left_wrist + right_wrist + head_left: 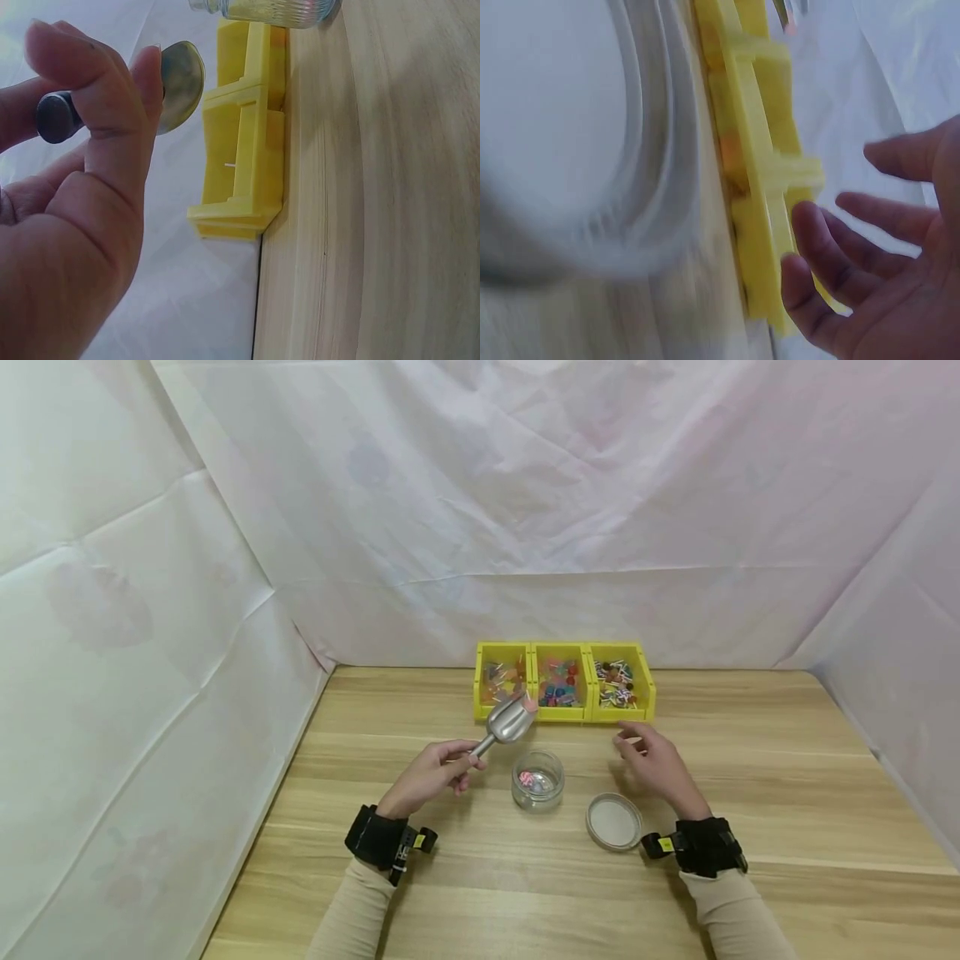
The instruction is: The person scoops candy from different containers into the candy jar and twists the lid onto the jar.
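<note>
My left hand [433, 770] grips the handle of a metal scoop [510, 720], which it holds up in front of the yellow bins. A pink candy [529, 702] shows at the scoop's front end. Just right of that hand stands a glass jar [537, 782] without its lid, a pink-and-white swirl candy [527, 778] inside. My right hand [658, 763] hovers over the table with loosely bent fingers and nothing in them. Close below it lies a round lid [614, 822]. In the left wrist view the scoop [180, 88] is partly hidden behind the fingers.
Three joined yellow bins [588, 716] stand at the back of the wooden table [495, 893], filled with small colourful candies [558, 695] and candies on white sticks [617, 685]. White cloth [525, 518] hangs behind and at both sides.
</note>
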Action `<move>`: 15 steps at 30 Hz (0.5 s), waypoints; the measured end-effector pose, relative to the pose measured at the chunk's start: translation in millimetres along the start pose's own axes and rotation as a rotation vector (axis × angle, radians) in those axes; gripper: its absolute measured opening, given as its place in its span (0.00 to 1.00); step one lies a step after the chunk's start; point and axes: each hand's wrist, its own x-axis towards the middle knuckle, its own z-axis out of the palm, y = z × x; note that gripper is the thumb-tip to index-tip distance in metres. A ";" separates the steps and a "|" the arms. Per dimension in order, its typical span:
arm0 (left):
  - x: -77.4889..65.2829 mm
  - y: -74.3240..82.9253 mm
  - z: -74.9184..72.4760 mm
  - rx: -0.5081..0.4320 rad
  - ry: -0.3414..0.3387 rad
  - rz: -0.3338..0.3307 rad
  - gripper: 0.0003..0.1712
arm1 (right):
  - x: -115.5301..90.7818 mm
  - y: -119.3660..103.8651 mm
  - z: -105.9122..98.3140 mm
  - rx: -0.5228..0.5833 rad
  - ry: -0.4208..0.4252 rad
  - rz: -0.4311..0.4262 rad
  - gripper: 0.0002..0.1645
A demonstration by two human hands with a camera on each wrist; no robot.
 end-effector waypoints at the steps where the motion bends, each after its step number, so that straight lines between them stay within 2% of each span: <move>1: 0.1 0.0 -0.1 -0.002 0.000 -0.001 0.21 | 0.1 -2.6 2.9 -0.004 -0.028 -0.027 0.27; 8: -0.6 0.2 -0.7 -0.010 -0.011 0.004 0.22 | -0.7 -16.2 19.7 0.026 -0.271 -0.160 0.24; 15: -0.9 0.1 -1.1 -0.012 -0.001 0.010 0.21 | 1.4 -21.6 27.0 0.042 -0.380 -0.227 0.27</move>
